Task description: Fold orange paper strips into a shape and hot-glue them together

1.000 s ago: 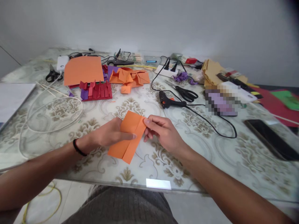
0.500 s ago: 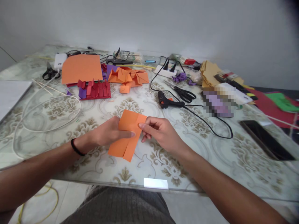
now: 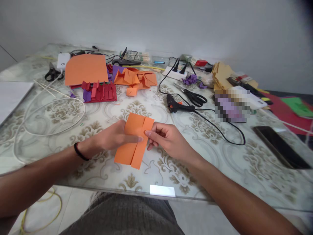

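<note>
Folded orange paper [image 3: 135, 129] is positioned over the desk [image 3: 102, 169]. The left hand [image 3: 113, 136] clamps its left side, thumb across the sheet's middle, other fingers concealed. The right hand [image 3: 168, 138] pinches the right edge between thumb and fingers.

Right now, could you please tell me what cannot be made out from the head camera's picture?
All in the head view:
- Underside of the folded orange paper: faces away from the camera.
- Most fingers of the left hand: hidden behind that paper.
- White sheet: cut off by the left edge.
- Green paper: cut off by the right edge.
- Purple-pink item: masked by pixel blur.
</note>
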The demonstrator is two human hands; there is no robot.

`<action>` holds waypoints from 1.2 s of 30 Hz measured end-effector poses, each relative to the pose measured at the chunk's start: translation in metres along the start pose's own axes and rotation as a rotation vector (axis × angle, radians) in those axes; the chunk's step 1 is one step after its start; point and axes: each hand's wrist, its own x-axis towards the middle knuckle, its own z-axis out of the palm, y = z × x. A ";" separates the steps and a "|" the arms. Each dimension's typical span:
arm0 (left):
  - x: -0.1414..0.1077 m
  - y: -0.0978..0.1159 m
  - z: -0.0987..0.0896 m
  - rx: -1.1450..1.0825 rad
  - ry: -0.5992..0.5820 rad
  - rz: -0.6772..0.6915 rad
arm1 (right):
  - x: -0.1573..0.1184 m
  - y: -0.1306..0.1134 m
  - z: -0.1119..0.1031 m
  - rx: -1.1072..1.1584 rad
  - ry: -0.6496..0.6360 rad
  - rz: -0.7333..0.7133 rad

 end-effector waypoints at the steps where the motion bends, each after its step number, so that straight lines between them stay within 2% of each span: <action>1: 0.000 0.000 -0.001 0.022 -0.007 -0.004 | 0.000 0.000 0.000 -0.005 -0.006 0.009; 5: 0.000 0.004 -0.006 0.104 -0.008 0.021 | 0.000 0.000 -0.002 -0.010 -0.048 0.052; 10: -0.001 0.010 -0.008 0.196 0.158 0.051 | 0.000 0.000 -0.002 -0.012 -0.133 0.113; 12: -0.002 0.011 -0.008 0.215 0.184 0.048 | -0.001 0.000 -0.001 -0.017 -0.156 0.128; 16: -0.002 0.012 -0.011 0.219 0.142 0.037 | -0.003 -0.002 0.000 -0.051 -0.172 0.113; 21: -0.001 0.010 -0.015 0.192 0.007 0.005 | -0.003 -0.004 -0.001 -0.199 -0.116 0.019; 25: 0.001 0.007 -0.011 0.246 -0.069 -0.003 | -0.002 -0.003 -0.002 -0.228 -0.142 0.029; 32: 0.003 0.002 -0.017 0.315 0.066 0.006 | 0.004 0.004 -0.012 -0.231 -0.143 0.102; 36: 0.005 -0.001 -0.023 0.361 0.102 0.013 | 0.006 0.006 -0.017 -0.251 -0.100 0.110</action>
